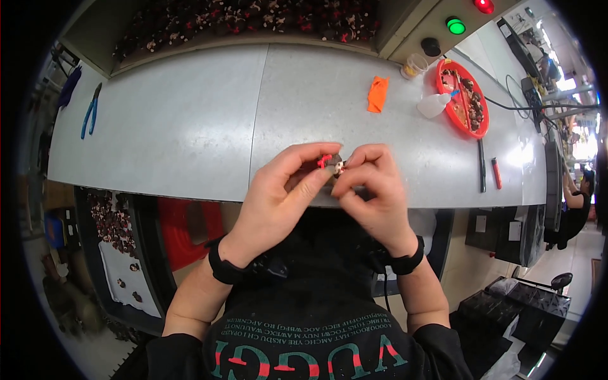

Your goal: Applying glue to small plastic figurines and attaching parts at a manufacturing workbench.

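Between my two hands, above the near edge of the grey table [190, 126], is a small dark-brown figurine [332, 162] with red and cream parts. My left hand [285, 183] pinches it between thumb and forefinger from the left. From the right, my right hand [375, 183] has its fingers bent and pressed together at the figurine's cream part; whether a tiny thing is between those fingertips I cannot make out. The fingers cover much of the figurine.
At the back, a bin [253, 43] holds many similar pieces. To the right are an orange cloth [378, 95], a clear cup [415, 66], a white squeeze bottle [433, 106], a red tray [484, 126], a black pen [482, 166] and a red marker [497, 173]. Blue-handled pliers [91, 114] lie left.
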Demonstrator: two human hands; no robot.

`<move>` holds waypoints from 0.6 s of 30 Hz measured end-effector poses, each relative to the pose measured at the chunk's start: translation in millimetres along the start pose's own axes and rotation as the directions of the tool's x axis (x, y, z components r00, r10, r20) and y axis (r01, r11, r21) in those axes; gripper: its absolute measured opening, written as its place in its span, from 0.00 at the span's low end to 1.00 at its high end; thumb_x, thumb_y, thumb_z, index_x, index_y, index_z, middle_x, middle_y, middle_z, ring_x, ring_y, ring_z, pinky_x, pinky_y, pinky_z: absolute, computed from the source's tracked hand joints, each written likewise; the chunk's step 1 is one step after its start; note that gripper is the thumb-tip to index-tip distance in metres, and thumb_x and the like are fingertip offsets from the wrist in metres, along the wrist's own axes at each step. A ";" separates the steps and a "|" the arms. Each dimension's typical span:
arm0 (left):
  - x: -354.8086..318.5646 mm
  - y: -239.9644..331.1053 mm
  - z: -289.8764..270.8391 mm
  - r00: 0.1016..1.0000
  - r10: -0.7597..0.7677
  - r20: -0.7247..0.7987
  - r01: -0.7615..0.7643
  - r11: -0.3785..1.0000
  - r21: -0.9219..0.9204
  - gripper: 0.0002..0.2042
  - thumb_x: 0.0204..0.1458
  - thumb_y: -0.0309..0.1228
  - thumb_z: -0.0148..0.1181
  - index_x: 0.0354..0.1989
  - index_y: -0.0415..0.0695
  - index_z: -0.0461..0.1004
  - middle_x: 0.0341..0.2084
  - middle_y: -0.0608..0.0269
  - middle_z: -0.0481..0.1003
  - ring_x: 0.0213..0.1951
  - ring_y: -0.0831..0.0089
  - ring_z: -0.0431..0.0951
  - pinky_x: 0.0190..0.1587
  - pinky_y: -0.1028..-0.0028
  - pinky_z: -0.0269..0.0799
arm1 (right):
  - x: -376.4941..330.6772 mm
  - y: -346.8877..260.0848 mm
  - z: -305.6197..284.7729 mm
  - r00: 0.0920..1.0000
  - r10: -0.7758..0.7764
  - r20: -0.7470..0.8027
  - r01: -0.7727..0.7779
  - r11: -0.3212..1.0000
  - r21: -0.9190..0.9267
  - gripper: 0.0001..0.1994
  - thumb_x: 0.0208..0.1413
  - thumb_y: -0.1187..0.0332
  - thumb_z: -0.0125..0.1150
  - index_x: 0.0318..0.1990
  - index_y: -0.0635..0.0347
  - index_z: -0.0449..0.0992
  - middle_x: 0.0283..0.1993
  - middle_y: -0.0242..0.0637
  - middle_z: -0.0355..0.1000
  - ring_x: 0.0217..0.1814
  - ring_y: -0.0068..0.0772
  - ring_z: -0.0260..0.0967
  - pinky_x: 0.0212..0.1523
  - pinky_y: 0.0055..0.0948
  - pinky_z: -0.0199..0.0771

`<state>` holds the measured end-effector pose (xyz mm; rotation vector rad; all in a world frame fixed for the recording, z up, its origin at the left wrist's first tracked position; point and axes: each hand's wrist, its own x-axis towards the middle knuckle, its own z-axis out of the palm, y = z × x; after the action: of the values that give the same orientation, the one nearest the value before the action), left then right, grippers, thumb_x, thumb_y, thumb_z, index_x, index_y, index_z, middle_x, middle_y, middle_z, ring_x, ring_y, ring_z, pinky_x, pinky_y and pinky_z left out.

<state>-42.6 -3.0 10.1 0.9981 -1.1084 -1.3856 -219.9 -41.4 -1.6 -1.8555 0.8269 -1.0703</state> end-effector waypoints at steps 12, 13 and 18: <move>0.6 -2.9 4.5 0.999 0.033 -0.030 -0.035 0.997 -0.071 0.15 0.60 0.26 0.52 0.54 0.35 0.66 0.48 0.59 0.72 0.50 0.75 0.72 0.54 0.75 0.68 | 0.4 -0.1 11.2 0.979 0.064 -0.193 -0.045 0.994 0.097 0.12 0.44 0.82 0.67 0.36 0.63 0.73 0.43 0.37 0.63 0.37 0.26 0.71 0.38 0.22 0.78; 0.4 -3.6 5.1 0.997 0.064 -0.042 -0.065 0.997 -0.035 0.15 0.60 0.25 0.52 0.54 0.35 0.66 0.47 0.60 0.71 0.50 0.76 0.72 0.53 0.76 0.69 | 0.3 0.9 11.5 0.980 0.014 -0.196 -0.011 1.000 0.015 0.11 0.44 0.82 0.67 0.36 0.63 0.73 0.42 0.37 0.63 0.37 0.26 0.71 0.37 0.22 0.78; 2.0 -2.8 7.4 0.993 0.110 -0.031 -0.101 0.972 0.213 0.14 0.61 0.28 0.50 0.54 0.37 0.66 0.43 0.61 0.72 0.45 0.75 0.74 0.49 0.77 0.70 | -0.9 2.1 13.0 0.977 -0.102 -0.189 0.071 0.984 -0.161 0.12 0.44 0.82 0.66 0.36 0.63 0.73 0.41 0.36 0.64 0.36 0.26 0.71 0.35 0.22 0.78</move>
<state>-50.6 -4.2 9.0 1.0979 -1.2784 -1.1733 -208.9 -37.4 -7.7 -1.9501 0.9740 -1.2932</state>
